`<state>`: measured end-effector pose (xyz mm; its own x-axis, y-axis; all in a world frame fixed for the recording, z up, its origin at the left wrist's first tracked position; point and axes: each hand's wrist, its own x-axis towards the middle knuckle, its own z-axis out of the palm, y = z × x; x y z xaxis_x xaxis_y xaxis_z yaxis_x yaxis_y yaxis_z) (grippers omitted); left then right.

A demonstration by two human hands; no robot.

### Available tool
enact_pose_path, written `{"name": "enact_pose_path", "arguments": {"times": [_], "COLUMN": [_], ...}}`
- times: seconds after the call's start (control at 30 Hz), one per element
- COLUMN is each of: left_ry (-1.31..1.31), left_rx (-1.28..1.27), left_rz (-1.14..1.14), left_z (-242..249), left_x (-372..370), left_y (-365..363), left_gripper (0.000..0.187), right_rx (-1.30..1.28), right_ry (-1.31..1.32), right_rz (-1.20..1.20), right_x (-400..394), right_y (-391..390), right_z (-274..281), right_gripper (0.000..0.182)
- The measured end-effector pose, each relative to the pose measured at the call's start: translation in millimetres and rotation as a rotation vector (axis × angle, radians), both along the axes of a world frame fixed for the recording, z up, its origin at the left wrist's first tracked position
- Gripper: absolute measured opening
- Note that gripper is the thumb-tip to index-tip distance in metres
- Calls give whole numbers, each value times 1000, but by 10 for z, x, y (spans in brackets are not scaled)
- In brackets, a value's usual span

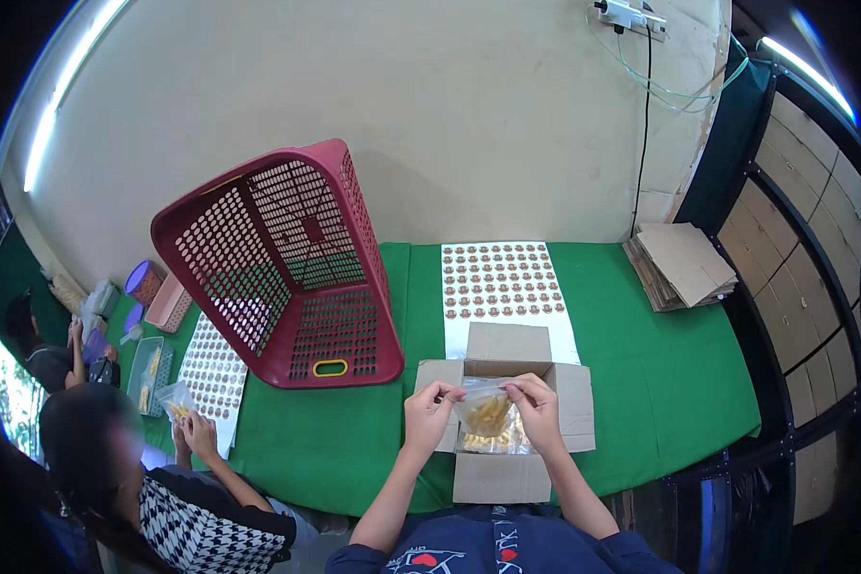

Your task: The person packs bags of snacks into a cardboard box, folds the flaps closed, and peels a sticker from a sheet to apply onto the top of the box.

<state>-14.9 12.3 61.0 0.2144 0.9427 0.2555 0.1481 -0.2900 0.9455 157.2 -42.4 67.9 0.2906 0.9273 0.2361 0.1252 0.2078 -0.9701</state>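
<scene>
A clear plastic zip bag with yellowish pieces inside hangs between my hands. My left hand pinches its upper left corner, and my right hand pinches the upper right corner. Directly below is a cardboard box with its flaps folded outward. Inside it lie more clear bags of pale yellow pieces, partly hidden by the held bag. Behind the box, a white sheet of round stickers lies on the green-covered table.
A large maroon plastic basket lies on its side at left. Flattened cartons are stacked at right. To the left, a co-worker holds a similar bag beside another sticker sheet and a plastic basket.
</scene>
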Motion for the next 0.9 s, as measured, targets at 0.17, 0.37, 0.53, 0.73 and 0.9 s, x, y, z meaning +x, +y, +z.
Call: {"name": "enact_pose_path", "arguments": {"times": [0.17, 0.37, 0.53, 0.73, 0.9], "left_ry": [-317, 9, -135, -448, -603], "left_rx": [-141, 19, -67, -444, -582], "left_rz": [-38, -212, -198, -100, -86], "left_z": [-163, -129, -414, -408, -425], "left_x": [113, 241, 341, 164, 124], "left_y": [8, -257, -308, -194, -150], "left_gripper": [29, 62, 42, 31, 33], "right_rx": [8, -29, 23, -120, -533], "right_ry": [208, 397, 362, -38, 209], "right_rz": [-131, -147, 32, -21, 450], "right_x": [53, -78, -334, -114, 54], "right_y": [-11, -86, -117, -105, -247], "right_z": [-35, -132, -139, -280, -325], "right_gripper": [16, 21, 28, 42, 23]}}
